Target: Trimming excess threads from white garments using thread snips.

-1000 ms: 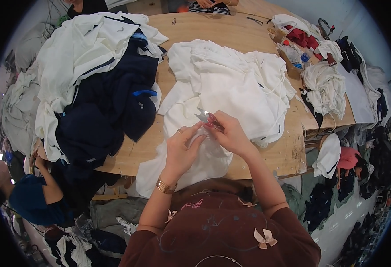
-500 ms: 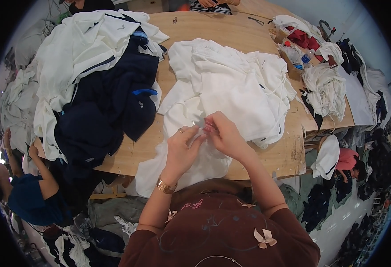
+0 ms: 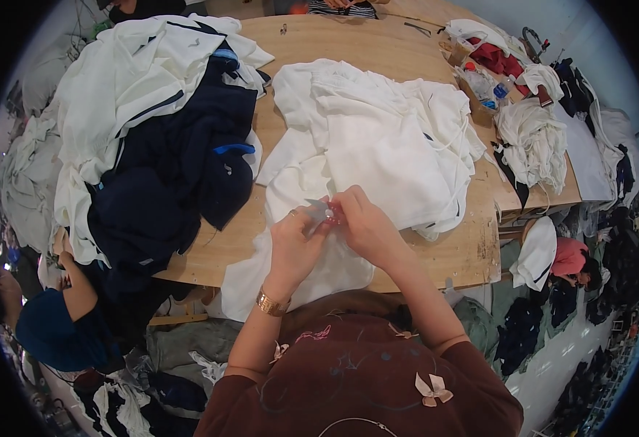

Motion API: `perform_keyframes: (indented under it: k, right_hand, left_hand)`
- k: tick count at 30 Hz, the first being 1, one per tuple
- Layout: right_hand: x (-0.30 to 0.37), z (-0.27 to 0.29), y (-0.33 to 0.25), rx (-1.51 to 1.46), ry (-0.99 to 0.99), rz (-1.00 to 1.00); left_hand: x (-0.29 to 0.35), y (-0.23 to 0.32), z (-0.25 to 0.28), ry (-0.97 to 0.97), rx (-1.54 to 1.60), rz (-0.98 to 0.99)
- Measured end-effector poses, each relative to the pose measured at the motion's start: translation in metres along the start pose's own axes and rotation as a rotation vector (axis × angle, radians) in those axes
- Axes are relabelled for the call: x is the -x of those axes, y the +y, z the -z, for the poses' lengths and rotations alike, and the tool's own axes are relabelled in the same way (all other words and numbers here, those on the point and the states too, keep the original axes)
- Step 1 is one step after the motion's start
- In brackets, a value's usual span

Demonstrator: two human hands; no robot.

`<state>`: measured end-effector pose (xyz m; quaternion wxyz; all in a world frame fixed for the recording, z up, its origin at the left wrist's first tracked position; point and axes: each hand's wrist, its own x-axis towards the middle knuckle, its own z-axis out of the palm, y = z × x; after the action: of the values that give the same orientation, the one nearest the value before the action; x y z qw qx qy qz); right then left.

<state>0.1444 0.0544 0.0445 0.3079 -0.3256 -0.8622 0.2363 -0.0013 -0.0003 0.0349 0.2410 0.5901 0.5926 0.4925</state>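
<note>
My left hand (image 3: 295, 237) and my right hand (image 3: 367, 224) meet over the front of a white garment pile (image 3: 385, 156). Their fingertips are pinched close together around a small pointed metal blade (image 3: 314, 203), which looks like part of thread snips. Its tip points left, and my fingers cover the rest of it. Both hands are closed; anything else between the fingertips is too small to make out. Beneath my wrists, white cloth (image 3: 261, 280) hangs over the table's near edge.
At left, white garments (image 3: 101, 109) and navy garments (image 3: 177, 160) lie heaped on the wooden table (image 3: 319, 38). A box with bottles (image 3: 482, 86) and a white cloth bundle (image 3: 530, 142) stand at right. Co-workers sit at far left (image 3: 61, 328), right (image 3: 570, 256) and across the table.
My fingertips have drawn closer together, and the pointed blade now shows more clearly between them. The co-worker at left has lowered an arm.
</note>
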Motion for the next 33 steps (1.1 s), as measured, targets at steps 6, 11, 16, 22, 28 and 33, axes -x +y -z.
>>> perform_keyframes:
  k: [6, 11, 16, 22, 28, 33]
  right_hand:
    - [0.003, -0.005, 0.005, -0.147, 0.151, -0.077]
    - [0.008, -0.004, 0.003, -0.418, 0.254, -0.315]
    - [0.023, -0.005, 0.003, -0.532, 0.280, -0.424]
    - [0.032, -0.005, -0.004, -0.288, 0.168, -0.355]
    - [0.033, -0.011, 0.000, -0.191, 0.150, -0.278]
    - [0.030, -0.010, 0.000, -0.122, 0.130, -0.226]
  left_hand:
    - [-0.002, 0.008, 0.000, -0.005, 0.017, 0.054]
    - [0.000, 0.001, -0.003, 0.082, 0.126, 0.045]
    - [0.000, 0.001, 0.000, 0.104, 0.148, 0.049]
    - [0.002, -0.002, -0.002, 0.145, 0.207, 0.036]
    - [0.003, -0.003, -0.001, 0.140, 0.210, 0.031]
    - [0.003, -0.005, -0.002, 0.131, 0.228, 0.018]
